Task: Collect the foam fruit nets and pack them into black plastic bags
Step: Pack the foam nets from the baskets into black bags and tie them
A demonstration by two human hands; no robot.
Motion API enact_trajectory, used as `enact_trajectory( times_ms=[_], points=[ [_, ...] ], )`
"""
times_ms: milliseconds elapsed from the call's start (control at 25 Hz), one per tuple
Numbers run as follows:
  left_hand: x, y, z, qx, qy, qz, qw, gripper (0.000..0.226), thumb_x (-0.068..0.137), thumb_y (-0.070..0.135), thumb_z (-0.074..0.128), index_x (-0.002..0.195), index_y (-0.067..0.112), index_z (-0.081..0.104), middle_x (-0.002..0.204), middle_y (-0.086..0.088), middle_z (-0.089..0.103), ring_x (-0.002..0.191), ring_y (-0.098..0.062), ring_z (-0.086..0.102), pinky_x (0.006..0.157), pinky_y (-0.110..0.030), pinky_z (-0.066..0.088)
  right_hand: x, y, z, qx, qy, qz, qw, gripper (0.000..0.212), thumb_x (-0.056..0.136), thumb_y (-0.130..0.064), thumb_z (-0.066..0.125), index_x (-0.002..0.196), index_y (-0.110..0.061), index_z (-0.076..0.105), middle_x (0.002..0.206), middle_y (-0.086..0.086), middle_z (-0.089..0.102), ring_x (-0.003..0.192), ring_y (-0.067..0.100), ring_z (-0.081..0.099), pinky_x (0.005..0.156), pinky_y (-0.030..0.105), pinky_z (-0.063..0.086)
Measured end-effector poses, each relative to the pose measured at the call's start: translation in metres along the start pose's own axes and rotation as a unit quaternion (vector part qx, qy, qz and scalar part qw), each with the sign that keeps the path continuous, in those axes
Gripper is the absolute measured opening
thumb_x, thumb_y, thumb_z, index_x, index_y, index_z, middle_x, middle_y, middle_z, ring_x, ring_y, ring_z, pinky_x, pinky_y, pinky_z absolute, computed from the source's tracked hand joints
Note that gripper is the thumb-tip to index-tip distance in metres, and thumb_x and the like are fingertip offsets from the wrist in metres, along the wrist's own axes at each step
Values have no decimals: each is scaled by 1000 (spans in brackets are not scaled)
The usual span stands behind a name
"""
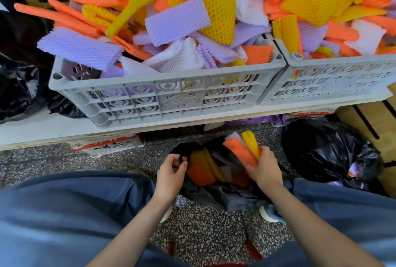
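You face matt, spongy foam nets (177, 20), ribbed in open mesh, heaped in the grey crate (150, 99), itself hard moulded plastic with a dull, pierced wall. Under the crate the counter (32, 129) looks like smooth pale board. Below the crate the black bag (225, 198) is thin, glossy, crinkled plastic on a speckled stone floor (203, 234).

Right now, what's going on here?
A person is packing foam nets. The right hand grips a bundle of foam nets, orange, yellow and purple, over the open black bag on the floor between their legs. The left hand pinches the bag's rim. The bag already holds several nets. Two grey crates on the shelf ahead are heaped with more, and a second black bag sits at right.
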State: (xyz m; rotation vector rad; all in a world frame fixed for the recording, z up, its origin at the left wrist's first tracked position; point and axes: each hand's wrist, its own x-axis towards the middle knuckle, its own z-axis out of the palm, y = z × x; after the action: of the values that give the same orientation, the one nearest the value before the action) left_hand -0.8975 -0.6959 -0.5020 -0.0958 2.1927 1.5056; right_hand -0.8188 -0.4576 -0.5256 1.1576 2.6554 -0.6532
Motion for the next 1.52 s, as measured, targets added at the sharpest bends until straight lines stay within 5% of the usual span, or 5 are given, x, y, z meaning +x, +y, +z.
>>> enact_trajectory(
  times_ms=[280,720,1040,1280,1520],
  points=[
    [1,2,0,-28,6,-19,999,8,94,15,54,91,22,56,90,-17,58,83,-27,58,79,-47,52,-25,-24,18,-168,-103,-291,936,70,79,-33,61,141,-26,30,127,0,44,124,22,38,100,34,32],
    [5,3,-6,-11,-12,-36,999,12,93,13,56,103,14,50,82,-7,52,84,-31,59,82,-53,52,-10,-50,32,-224,-194,-263,918,48,94,-31,51,135,-11,35,136,8,41,124,27,42,95,36,38],
    [17,75,-49,116,-82,217,966,19,89,21,60,96,37,52,103,8,57,100,-2,55,93,-20,44,10,-102,-84,-74,110,-449,884,25,86,-12,63,111,-8,60,118,10,56,112,24,53,94,34,44],
    [62,187,-93,143,54,450,880,18,88,19,52,104,15,59,102,0,55,99,-7,50,86,-14,37,44,-188,-153,33,217,-421,880,36,91,-9,55,124,1,46,122,18,48,117,27,44,95,25,30],
    [149,238,-95,272,113,436,850,37,93,12,53,128,2,48,127,-20,50,120,-33,45,95,-34,33,92,-239,-164,193,102,-243,945,57,90,-12,59,135,6,29,133,20,46,124,31,45,88,24,34]
  ],
)
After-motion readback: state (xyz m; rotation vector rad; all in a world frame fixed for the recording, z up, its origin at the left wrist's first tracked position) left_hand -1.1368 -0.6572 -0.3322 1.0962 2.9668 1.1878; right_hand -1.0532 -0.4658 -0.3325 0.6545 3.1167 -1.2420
